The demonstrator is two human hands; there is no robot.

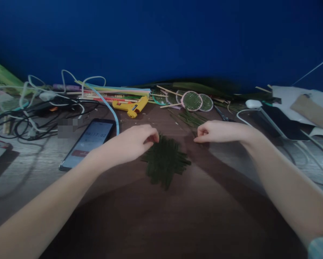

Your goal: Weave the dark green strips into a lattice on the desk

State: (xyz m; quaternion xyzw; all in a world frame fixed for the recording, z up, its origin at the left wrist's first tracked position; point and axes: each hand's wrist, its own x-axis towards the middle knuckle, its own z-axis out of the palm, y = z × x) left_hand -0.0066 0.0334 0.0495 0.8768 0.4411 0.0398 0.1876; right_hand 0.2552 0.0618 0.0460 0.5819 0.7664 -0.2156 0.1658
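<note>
A dark green mat of crossed leaf strips [167,160] lies flat on the brown table [161,223], its ends sticking out unevenly. My left hand [141,141] is at the mat's upper left edge, thumb and fingers curled close together; whatever they may pinch is too small to make out. To the right of the mat and a little higher, my right hand [208,132] is closed with its fingertips down near the table. Anything between those fingers is hidden. Loose green strips [192,118] lie just beyond it.
A yellow glue gun [131,107], round woven discs on sticks [191,101] and coloured strips line the back. At left are a phone [88,144] and tangled cables [23,118]; at right, scissors [221,113] and a dark device [284,124] with cables.
</note>
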